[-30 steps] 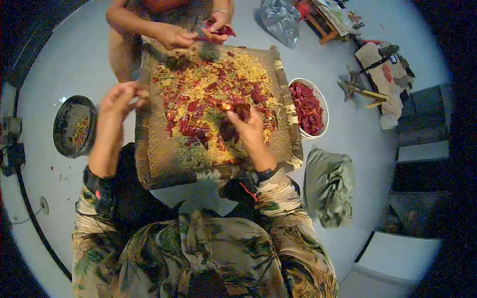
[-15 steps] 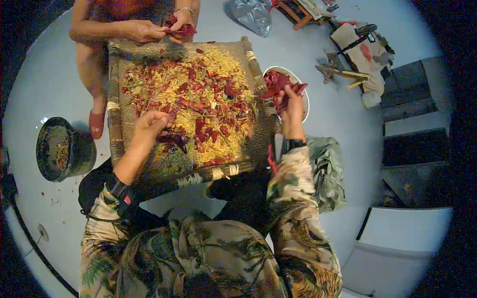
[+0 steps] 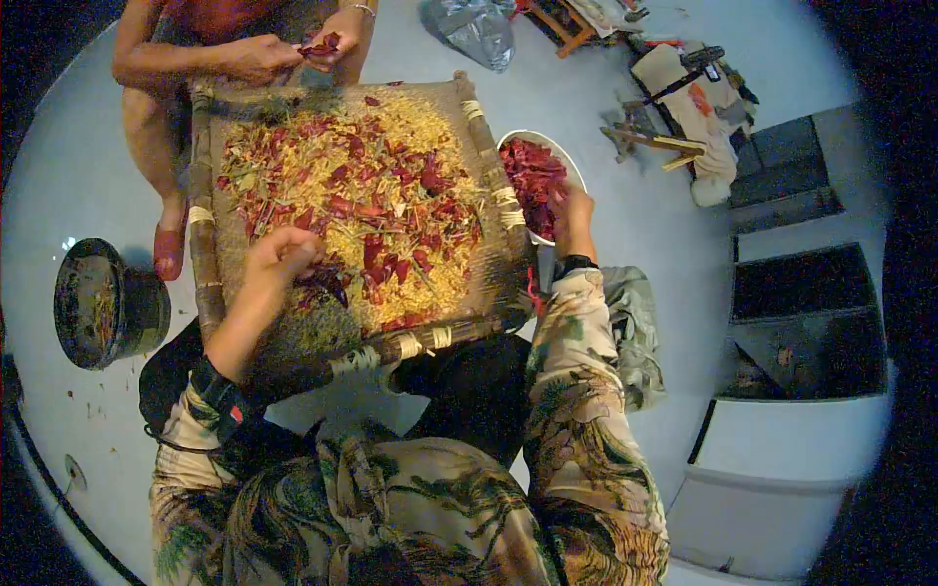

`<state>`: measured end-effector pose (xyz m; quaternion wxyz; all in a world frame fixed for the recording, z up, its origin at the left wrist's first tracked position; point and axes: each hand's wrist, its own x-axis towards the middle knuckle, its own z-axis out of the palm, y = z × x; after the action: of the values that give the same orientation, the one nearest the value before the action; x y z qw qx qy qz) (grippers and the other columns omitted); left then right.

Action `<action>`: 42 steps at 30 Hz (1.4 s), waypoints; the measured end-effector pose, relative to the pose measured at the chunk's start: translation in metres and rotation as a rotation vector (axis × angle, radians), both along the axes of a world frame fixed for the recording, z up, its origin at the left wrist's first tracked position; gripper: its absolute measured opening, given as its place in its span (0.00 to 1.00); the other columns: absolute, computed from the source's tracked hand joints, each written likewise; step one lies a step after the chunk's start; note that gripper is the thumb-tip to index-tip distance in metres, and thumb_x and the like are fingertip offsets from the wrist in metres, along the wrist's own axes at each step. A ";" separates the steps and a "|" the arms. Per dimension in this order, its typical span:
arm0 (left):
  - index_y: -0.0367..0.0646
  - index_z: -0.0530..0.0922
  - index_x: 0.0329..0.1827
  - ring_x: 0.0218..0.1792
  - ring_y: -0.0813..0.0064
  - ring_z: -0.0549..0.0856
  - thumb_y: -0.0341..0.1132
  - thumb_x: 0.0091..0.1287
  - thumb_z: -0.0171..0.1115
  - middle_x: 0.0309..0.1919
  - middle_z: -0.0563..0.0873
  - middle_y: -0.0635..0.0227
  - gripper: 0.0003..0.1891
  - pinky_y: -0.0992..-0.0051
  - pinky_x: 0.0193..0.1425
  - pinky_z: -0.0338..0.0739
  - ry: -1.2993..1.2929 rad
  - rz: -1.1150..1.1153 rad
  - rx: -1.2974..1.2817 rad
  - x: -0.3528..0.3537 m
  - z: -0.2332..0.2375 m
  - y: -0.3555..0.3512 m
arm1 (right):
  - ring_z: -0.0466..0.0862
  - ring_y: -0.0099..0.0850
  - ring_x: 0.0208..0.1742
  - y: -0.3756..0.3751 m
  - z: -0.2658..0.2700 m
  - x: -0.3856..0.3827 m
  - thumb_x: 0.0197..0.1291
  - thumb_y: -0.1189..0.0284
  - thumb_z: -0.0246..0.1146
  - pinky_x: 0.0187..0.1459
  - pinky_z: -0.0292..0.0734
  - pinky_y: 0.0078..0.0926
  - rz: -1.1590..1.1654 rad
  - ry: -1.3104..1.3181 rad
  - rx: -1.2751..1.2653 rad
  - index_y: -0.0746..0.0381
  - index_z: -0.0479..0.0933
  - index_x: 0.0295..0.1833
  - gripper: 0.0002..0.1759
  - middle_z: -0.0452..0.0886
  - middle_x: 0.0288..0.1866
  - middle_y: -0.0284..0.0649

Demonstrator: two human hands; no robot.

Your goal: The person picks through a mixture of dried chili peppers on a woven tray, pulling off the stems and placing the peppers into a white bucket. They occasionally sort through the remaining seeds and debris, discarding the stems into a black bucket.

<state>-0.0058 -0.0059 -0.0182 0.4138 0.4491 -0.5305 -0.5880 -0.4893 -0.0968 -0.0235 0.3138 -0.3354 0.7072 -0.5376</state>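
Note:
A wood-framed woven tray [image 3: 203, 244] lies in front of me, strewn with yellow seeds [image 3: 420, 293], red dried chili pieces [image 3: 357, 208] and stems. My left hand [image 3: 285, 256] is over its left part, fingers curled together beside some dark chilies [image 3: 327, 283]; what they hold, if anything, is hidden. Right of the tray stands a white-rimmed bucket [image 3: 576, 166] filled with red chili pieces [image 3: 531, 176]. My right hand [image 3: 572, 217] reaches over its near edge, fingers down at the chilies; they are blurred, and whether they grip anything does not show.
Across the tray, another person's hands [image 3: 327, 57] hold a dark red chili. A black bucket [image 3: 137, 308] stands at the left. A grey plastic bag [image 3: 476, 31] lies at the back, a wooden rack [image 3: 655, 139] at the right, and grey-green cloth [image 3: 635, 332] near my right sleeve.
My right hand has lowered to the bucket, and the chili pieces it held up no longer show in it. My left hand stays over the tray. The whole view has shifted slightly.

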 end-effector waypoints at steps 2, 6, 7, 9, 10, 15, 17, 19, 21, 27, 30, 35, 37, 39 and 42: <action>0.41 0.78 0.39 0.35 0.83 0.78 0.34 0.66 0.56 0.33 0.81 0.73 0.07 0.81 0.40 0.73 -0.029 0.008 0.042 -0.004 0.005 0.002 | 0.76 0.23 0.32 -0.015 -0.021 0.003 0.58 0.67 0.60 0.33 0.72 0.18 0.192 0.167 -0.050 0.65 0.76 0.42 0.13 0.76 0.32 0.33; 0.42 0.79 0.38 0.36 0.83 0.77 0.33 0.64 0.59 0.33 0.81 0.75 0.05 0.81 0.42 0.72 0.026 -0.006 0.081 -0.004 -0.006 0.002 | 0.76 0.24 0.26 -0.028 -0.022 0.085 0.58 0.68 0.61 0.28 0.70 0.20 0.459 0.320 0.002 0.67 0.78 0.39 0.12 0.79 0.28 0.34; 0.42 0.79 0.38 0.36 0.83 0.77 0.33 0.64 0.59 0.33 0.81 0.75 0.05 0.81 0.42 0.72 0.054 -0.015 0.038 -0.005 -0.012 0.001 | 0.80 0.25 0.32 -0.030 -0.012 0.108 0.57 0.66 0.62 0.33 0.74 0.22 0.548 0.712 0.213 0.68 0.77 0.40 0.14 0.81 0.32 0.37; 0.41 0.77 0.37 0.34 0.84 0.78 0.29 0.64 0.58 0.31 0.81 0.74 0.03 0.81 0.40 0.73 0.033 0.021 -0.092 -0.010 -0.017 0.002 | 0.83 0.37 0.38 -0.021 -0.024 0.143 0.55 0.60 0.63 0.39 0.76 0.34 0.600 0.890 0.084 0.66 0.78 0.40 0.18 0.82 0.35 0.46; 0.40 0.77 0.37 0.32 0.84 0.78 0.28 0.64 0.57 0.30 0.82 0.74 0.02 0.82 0.39 0.73 0.023 0.040 -0.157 -0.011 -0.017 0.002 | 0.83 0.41 0.39 -0.016 -0.016 0.160 0.54 0.59 0.63 0.40 0.75 0.37 0.621 1.005 0.135 0.65 0.78 0.40 0.19 0.82 0.35 0.48; 0.39 0.77 0.36 0.32 0.84 0.77 0.27 0.64 0.58 0.28 0.81 0.73 0.02 0.81 0.39 0.73 0.021 0.020 -0.115 -0.012 0.003 0.008 | 0.80 0.49 0.42 -0.026 -0.040 0.180 0.51 0.57 0.64 0.43 0.75 0.43 0.676 1.333 0.450 0.63 0.78 0.41 0.20 0.81 0.40 0.52; 0.39 0.76 0.35 0.32 0.83 0.77 0.28 0.63 0.58 0.28 0.80 0.73 0.02 0.81 0.39 0.73 -0.055 0.023 -0.148 -0.009 0.006 0.007 | 0.81 0.47 0.39 -0.027 -0.057 0.173 0.50 0.57 0.64 0.42 0.75 0.42 0.651 1.326 0.406 0.64 0.78 0.39 0.20 0.81 0.38 0.52; 0.39 0.76 0.35 0.32 0.83 0.77 0.28 0.63 0.59 0.28 0.80 0.73 0.02 0.81 0.39 0.72 -0.157 0.005 -0.155 -0.007 0.003 0.004 | 0.82 0.45 0.37 -0.019 -0.048 0.178 0.51 0.59 0.64 0.41 0.76 0.40 0.618 1.208 0.327 0.64 0.78 0.38 0.18 0.81 0.36 0.50; 0.39 0.76 0.36 0.32 0.84 0.77 0.29 0.62 0.60 0.28 0.80 0.73 0.04 0.81 0.39 0.72 -0.109 0.004 -0.112 -0.009 -0.002 0.007 | 0.83 0.41 0.35 -0.004 -0.030 0.185 0.53 0.62 0.64 0.41 0.78 0.37 0.571 0.977 0.219 0.65 0.77 0.36 0.16 0.81 0.34 0.48; 0.40 0.74 0.46 0.40 0.70 0.80 0.30 0.59 0.61 0.39 0.79 0.63 0.13 0.74 0.45 0.75 -0.372 0.031 -0.497 -0.020 0.028 0.018 | 0.82 0.35 0.39 0.053 0.007 0.236 0.58 0.70 0.62 0.42 0.82 0.33 0.548 -0.586 0.145 0.64 0.74 0.38 0.09 0.79 0.35 0.39; 0.41 0.73 0.50 0.45 0.60 0.79 0.31 0.57 0.62 0.45 0.76 0.58 0.17 0.69 0.48 0.75 -0.402 0.015 -0.745 -0.024 0.030 0.020 | 0.81 0.32 0.40 0.083 0.009 0.263 0.59 0.71 0.61 0.44 0.81 0.34 0.536 -0.789 0.170 0.66 0.73 0.42 0.10 0.79 0.38 0.41; 0.41 0.73 0.49 0.45 0.56 0.78 0.32 0.59 0.59 0.44 0.76 0.58 0.15 0.66 0.48 0.74 -0.549 -0.029 -0.811 -0.027 0.018 0.017 | 0.79 0.26 0.33 0.111 0.003 0.291 0.63 0.65 0.57 0.37 0.79 0.23 0.609 -0.834 0.206 0.61 0.74 0.39 0.10 0.78 0.34 0.36; 0.41 0.74 0.47 0.43 0.56 0.78 0.33 0.59 0.59 0.42 0.77 0.59 0.13 0.66 0.46 0.75 -0.580 -0.017 -0.798 -0.024 0.011 0.010 | 0.79 0.26 0.33 0.112 0.009 0.296 0.64 0.65 0.56 0.35 0.78 0.22 0.590 -0.796 0.229 0.61 0.74 0.39 0.10 0.78 0.33 0.35; 0.41 0.75 0.44 0.42 0.56 0.79 0.33 0.59 0.59 0.40 0.78 0.60 0.12 0.67 0.45 0.75 -0.569 0.025 -0.749 -0.023 0.012 0.009 | 0.79 0.25 0.32 0.108 0.013 0.296 0.65 0.65 0.54 0.36 0.77 0.21 0.567 -0.733 0.243 0.62 0.74 0.38 0.11 0.78 0.32 0.35; 0.40 0.77 0.41 0.39 0.58 0.80 0.32 0.59 0.60 0.36 0.81 0.60 0.10 0.67 0.44 0.75 -0.471 0.118 -0.662 -0.022 0.022 0.011 | 0.79 0.27 0.36 0.102 0.018 0.288 0.64 0.63 0.56 0.40 0.76 0.23 0.688 -0.422 0.070 0.63 0.75 0.40 0.13 0.79 0.34 0.34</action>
<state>-0.0281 0.0055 0.0038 0.4364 0.4436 -0.7445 -0.2420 -0.2010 0.0051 -0.0059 0.6249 -0.4239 0.4916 -0.4338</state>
